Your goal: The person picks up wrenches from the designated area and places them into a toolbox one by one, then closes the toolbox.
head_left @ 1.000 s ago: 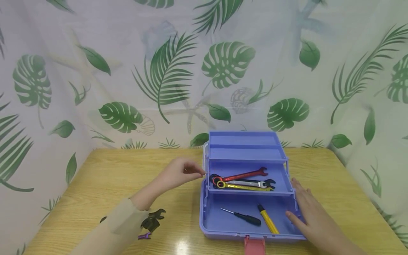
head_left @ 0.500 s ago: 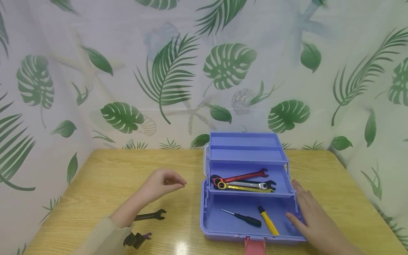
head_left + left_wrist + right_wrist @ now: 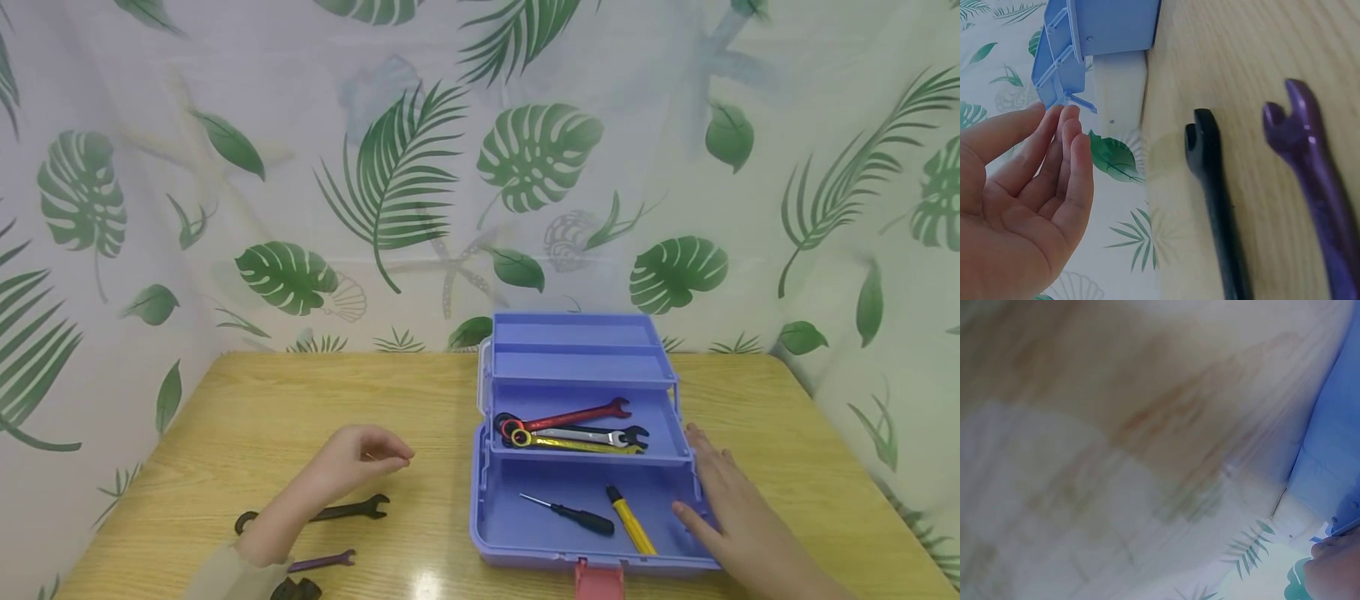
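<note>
Middle tray point(image 3: 652, 412): Held a red wrench point(image 3: 573, 414), a silver wrench point(image 3: 581, 433), a yellow wrench point(image 3: 585, 445) and a partly covered dark wrench, apparently the finished share.
Toolbox point(image 3: 536, 552) bottom: A screwdriver point(image 3: 581, 516) and a yellow-handled tool point(image 3: 632, 522) lay apart.
Tabletop point(image 3: 427, 392): A black wrench point(image 3: 345, 511) and a purple wrench point(image 3: 322, 562) lay left of the toolbox, seemingly the remainder.
Left hand point(image 3: 354, 458): Hovered near the black wrench, fingers together, thumb close to the forefinger, nothing held.
Right hand point(image 3: 731, 508): Rested against the toolbox's side, fingers extended, thumb apart.
</note>
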Tool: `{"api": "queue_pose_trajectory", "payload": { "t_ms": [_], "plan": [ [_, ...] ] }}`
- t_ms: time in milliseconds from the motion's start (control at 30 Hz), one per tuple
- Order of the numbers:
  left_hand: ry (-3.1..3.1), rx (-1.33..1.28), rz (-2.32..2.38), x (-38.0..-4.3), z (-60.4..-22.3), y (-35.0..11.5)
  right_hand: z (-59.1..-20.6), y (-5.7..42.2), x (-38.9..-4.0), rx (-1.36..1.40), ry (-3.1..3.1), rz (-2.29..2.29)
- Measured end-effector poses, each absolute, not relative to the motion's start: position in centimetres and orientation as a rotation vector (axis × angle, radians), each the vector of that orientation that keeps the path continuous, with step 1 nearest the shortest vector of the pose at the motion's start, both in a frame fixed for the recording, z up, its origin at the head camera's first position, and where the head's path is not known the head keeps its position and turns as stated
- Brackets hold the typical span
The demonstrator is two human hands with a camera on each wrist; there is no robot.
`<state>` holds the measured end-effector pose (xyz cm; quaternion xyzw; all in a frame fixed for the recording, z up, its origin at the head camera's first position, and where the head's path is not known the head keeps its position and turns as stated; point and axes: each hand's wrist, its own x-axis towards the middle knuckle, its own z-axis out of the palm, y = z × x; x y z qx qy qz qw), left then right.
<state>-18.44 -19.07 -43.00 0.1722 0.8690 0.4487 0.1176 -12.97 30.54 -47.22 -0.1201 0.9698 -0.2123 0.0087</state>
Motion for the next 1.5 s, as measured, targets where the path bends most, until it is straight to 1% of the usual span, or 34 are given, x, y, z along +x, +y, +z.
{"api": "queue_pose_trajectory", "payload": {
  "t_ms": [333,700,800,1000,1333,1500],
  "plan": [
    [2.552,0.389,1.331,-17.1,-44.5,-20.5,-47.2,30.5,-12.8,-0.353,3.018,-0.666],
    [2.547,0.331,1.398,-16.3,-46.5,-22.7,-47.1,30.4,-12.9,-0.364,3.029,-0.673],
    [2.558,0.281,1.391,-16.1,-46.6,-23.2,-47.1,30.4,-12.9,-0.38,3.042,-0.667],
    [2.565,0.295,1.374,-15.8,-47.0,-24.3,-47.1,30.4,-13.0,-0.406,3.06,-0.648],
    [2.608,0.211,1.289,-15.5,-46.9,-25.4,-47.1,30.4,-12.8,-0.381,3.035,-0.653],
    [2.605,0.209,1.27,-15.3,-46.8,-25.6,-47.2,30.5,-12.8,-0.421,3.067,-0.657]
  ]
}}
